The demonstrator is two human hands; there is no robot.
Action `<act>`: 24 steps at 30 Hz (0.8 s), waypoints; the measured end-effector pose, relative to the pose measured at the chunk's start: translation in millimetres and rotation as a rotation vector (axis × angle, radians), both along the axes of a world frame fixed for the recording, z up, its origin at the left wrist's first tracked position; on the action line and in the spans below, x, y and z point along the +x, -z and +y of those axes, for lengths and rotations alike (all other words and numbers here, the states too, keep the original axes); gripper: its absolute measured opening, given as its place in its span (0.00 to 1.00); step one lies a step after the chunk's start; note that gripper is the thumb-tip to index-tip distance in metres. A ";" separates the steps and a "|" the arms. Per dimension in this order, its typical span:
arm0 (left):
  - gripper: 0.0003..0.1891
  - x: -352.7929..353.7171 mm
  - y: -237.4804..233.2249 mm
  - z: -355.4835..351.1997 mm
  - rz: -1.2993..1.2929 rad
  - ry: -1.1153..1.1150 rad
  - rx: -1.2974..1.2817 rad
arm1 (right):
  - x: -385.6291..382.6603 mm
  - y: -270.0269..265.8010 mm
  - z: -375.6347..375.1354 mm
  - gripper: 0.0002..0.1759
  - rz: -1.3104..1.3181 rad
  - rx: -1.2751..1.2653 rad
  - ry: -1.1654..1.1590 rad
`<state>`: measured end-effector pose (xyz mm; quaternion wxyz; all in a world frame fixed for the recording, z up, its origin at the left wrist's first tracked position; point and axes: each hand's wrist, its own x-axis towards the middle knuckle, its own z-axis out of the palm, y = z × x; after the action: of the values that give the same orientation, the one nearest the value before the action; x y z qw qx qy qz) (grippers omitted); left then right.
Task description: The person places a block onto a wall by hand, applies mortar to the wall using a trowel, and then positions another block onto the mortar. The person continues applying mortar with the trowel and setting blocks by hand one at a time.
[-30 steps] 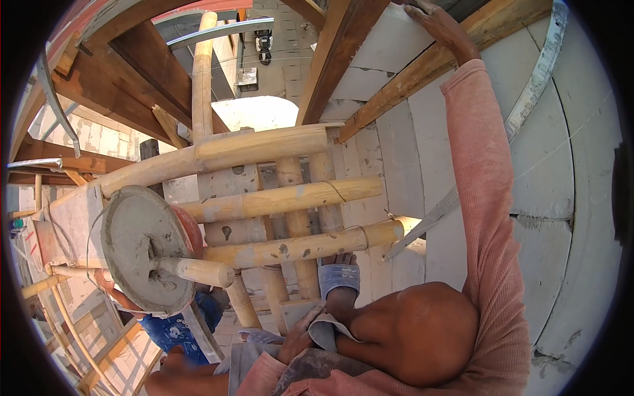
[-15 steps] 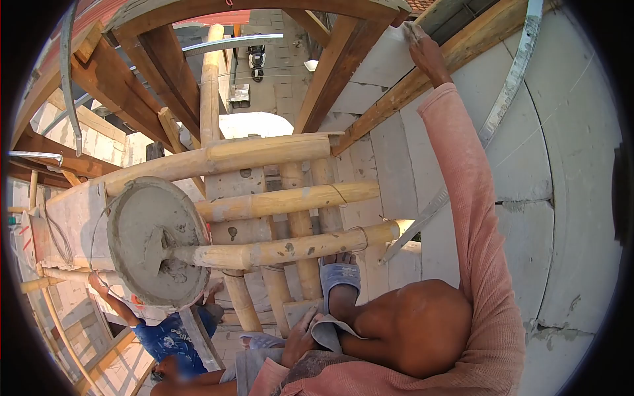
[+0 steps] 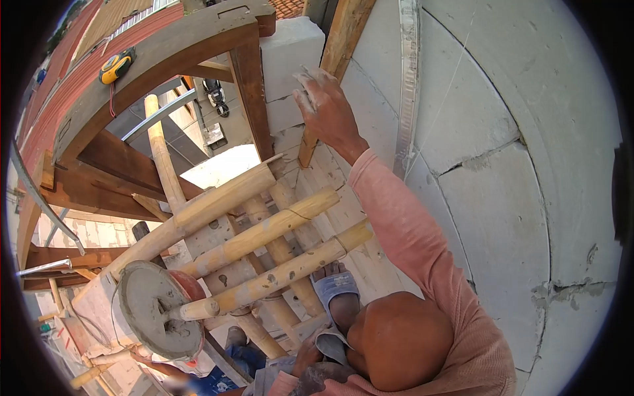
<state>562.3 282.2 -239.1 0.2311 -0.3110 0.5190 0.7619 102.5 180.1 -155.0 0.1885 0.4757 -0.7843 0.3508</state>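
Observation:
My right hand [image 3: 325,109] is raised with its fingers spread and nothing in them. It overlaps the top of a white block wall [image 3: 290,56] beside a wooden post [image 3: 347,39]. Low in the view, my left hand [image 3: 307,355] lies by the rolled hem of my shorts [image 3: 332,346], close to my bent knee; part of it is hidden. Bamboo poles [image 3: 264,231] lie crosswise ahead of me, and my sandalled foot [image 3: 335,290] rests beside them. To the left hangs a red bucket [image 3: 190,284] full of grey mortar [image 3: 148,307], overlapped by one pole's end.
A curved wooden frame [image 3: 172,43] stands ahead, with a yellow tape measure [image 3: 117,66] on it. Large white blocks [image 3: 489,204] form the wall at right, with a metal strip [image 3: 408,79] and a thin string against it. Below left, another person's arm [image 3: 155,366] reaches under the bucket.
My right hand has come off the wall top, moving lower and left in view, fingers now spread. The view has turned, bringing the tape measure into sight. The other person is now mostly hidden.

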 end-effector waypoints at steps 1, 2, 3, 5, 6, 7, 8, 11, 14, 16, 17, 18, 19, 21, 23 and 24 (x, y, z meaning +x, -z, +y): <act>0.25 -0.8 -1.1 0.8 -0.011 0.005 -0.001 | -4.4 -5.1 -11.0 0.22 0.083 -0.014 0.018; 0.25 -0.5 -3.5 0.2 -0.023 0.008 -0.006 | -8.6 -10.8 -23.9 0.23 0.166 -0.027 0.035; 0.25 -0.1 -5.5 0.0 -0.035 0.011 -0.009 | -15.9 -11.9 -34.7 0.24 0.246 -0.040 0.051; 0.25 2.9 -9.7 -1.5 -0.058 0.012 -0.014 | -39.9 -7.2 -56.4 0.26 0.295 -0.026 0.163; 0.24 6.4 -12.3 -1.5 -0.070 0.011 -0.015 | -49.2 -2.8 -64.4 0.27 0.315 -0.018 0.214; 0.24 9.4 -14.8 -2.0 -0.079 0.011 -0.017 | -56.6 1.7 -66.7 0.27 0.302 0.005 0.231; 0.24 14.0 -16.9 -1.8 -0.092 0.011 -0.018 | -64.8 6.2 -66.1 0.27 0.291 0.028 0.248; 0.24 22.5 -24.6 -2.0 -0.124 0.003 -0.007 | -67.0 7.7 -62.7 0.27 0.265 0.077 0.279; 0.24 25.3 -28.1 -5.1 -0.135 0.018 -0.017 | -64.0 6.4 -64.8 0.28 0.256 0.091 0.301; 0.24 24.1 -39.4 -13.0 -0.137 0.047 -0.025 | -64.4 9.4 -67.3 0.29 0.269 0.088 0.294; 0.24 22.5 -47.6 -21.9 -0.130 0.086 -0.024 | -66.8 10.6 -66.9 0.29 0.280 0.083 0.283; 0.24 19.8 -64.1 -31.6 -0.119 0.108 -0.014 | -67.1 11.9 -64.8 0.30 0.291 0.075 0.273; 0.24 16.8 -85.1 -41.6 -0.099 0.140 0.005 | -62.9 7.3 -60.7 0.29 0.286 0.067 0.277; 0.30 17.2 -137.7 -68.2 0.022 0.156 0.078 | -51.2 0.5 -49.8 0.28 0.169 -0.024 0.225; 0.32 32.0 -159.4 -102.7 0.300 0.347 0.045 | -21.2 -14.9 -34.7 0.25 0.046 -0.090 0.165; 0.31 37.0 -178.4 -118.6 0.319 0.355 0.043 | 4.9 -33.1 -23.7 0.22 -0.018 -0.112 0.127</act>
<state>599.3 163.6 -60.6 0.2833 -0.0856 0.5791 0.7596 107.4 156.4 -121.8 0.2299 0.4105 -0.7936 0.3858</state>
